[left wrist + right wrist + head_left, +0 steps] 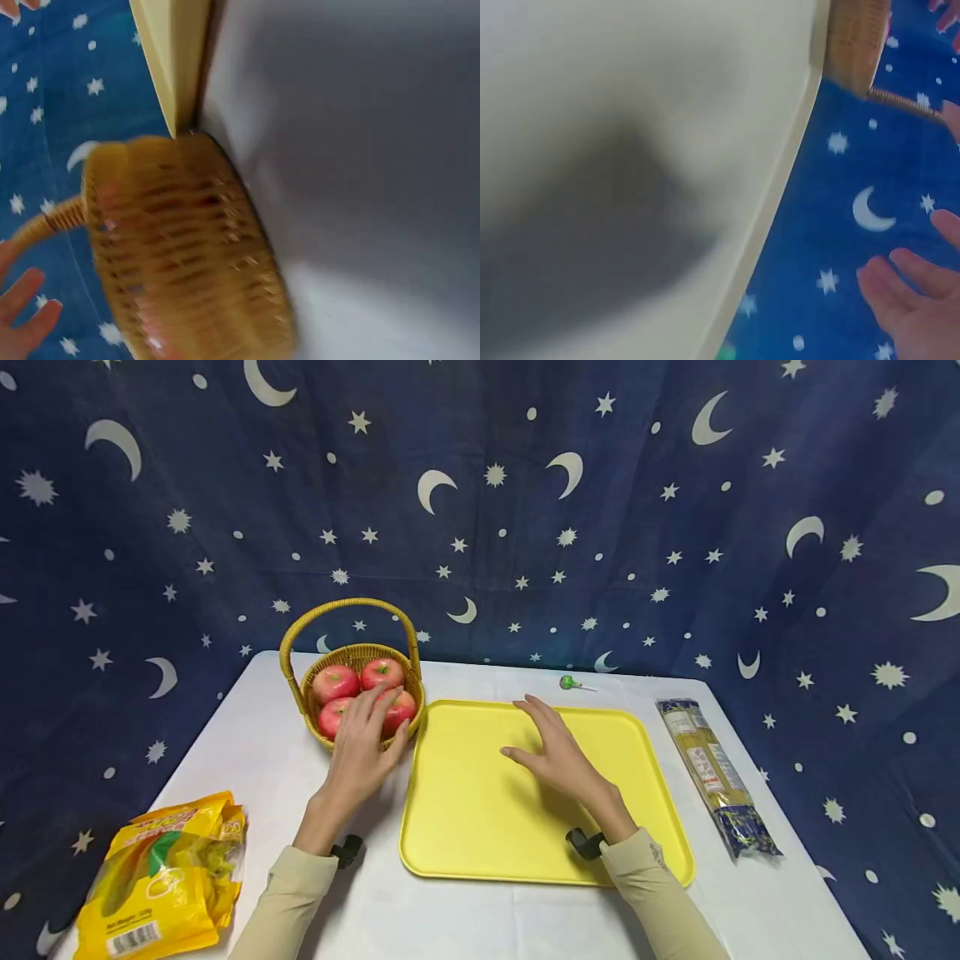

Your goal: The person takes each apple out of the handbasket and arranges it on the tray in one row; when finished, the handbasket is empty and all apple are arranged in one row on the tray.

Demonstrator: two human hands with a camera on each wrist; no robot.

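Observation:
My left hand (360,745) hovers at the near right side of a wicker basket (306,693), its fingers spread loosely and holding nothing. Several red apples (335,683) fill the basket, partly covered by that hand in the head view. In the left wrist view the basket (187,247) shows its woven side, with fingertips (26,322) at the left edge, apart from it. My right hand (558,755) is above the yellow tray (465,810), fingers extended and thumb apart, with nothing in it. The right wrist view shows those relaxed fingers (919,285) beyond the tray's rim (776,202).
A yellow snack bag (161,877) lies at the front left of the white table (465,918). On the right is a long clear pack of what looks like dry noodles (712,768). A green lollipop (567,682) lies behind the tray. Starry dark blue cloth (495,518) hangs around the table.

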